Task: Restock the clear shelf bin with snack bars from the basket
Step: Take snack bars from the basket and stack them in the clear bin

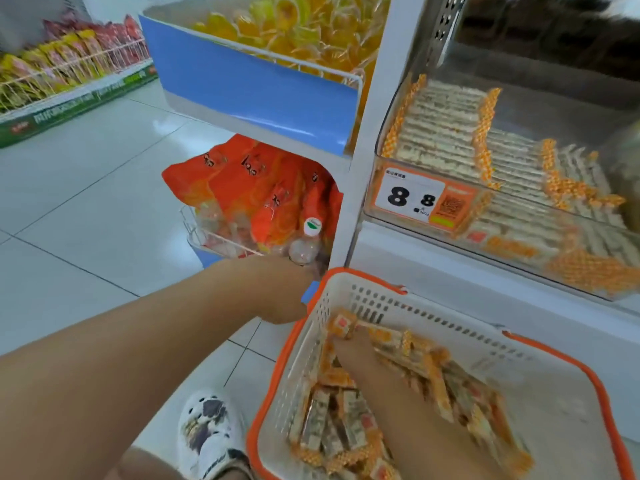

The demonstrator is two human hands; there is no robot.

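Observation:
The clear shelf bin [519, 233] sits at the upper right with a price tag reading 8.8 on its front. Rows of snack bars [446, 133] with orange checked ends lie in it. Below it hangs a white basket [450, 327] with an orange rim, holding a loose pile of the same snack bars [332, 420]. My left hand [280, 292] grips the basket's far left corner, its fingers hidden behind the rim. Inside the basket, my blurred right hand [391, 386] reaches into the pile with fingers curled round a bar at the far left.
A white shelf upright [377, 116] stands left of the bin. Left of it are a blue-fronted tray of yellow candies [294, 26], orange bags [263, 188] and a bottle [308, 244]. My shoe [207, 431] rests on the tiled floor. Another snack shelf [62, 64] runs far left.

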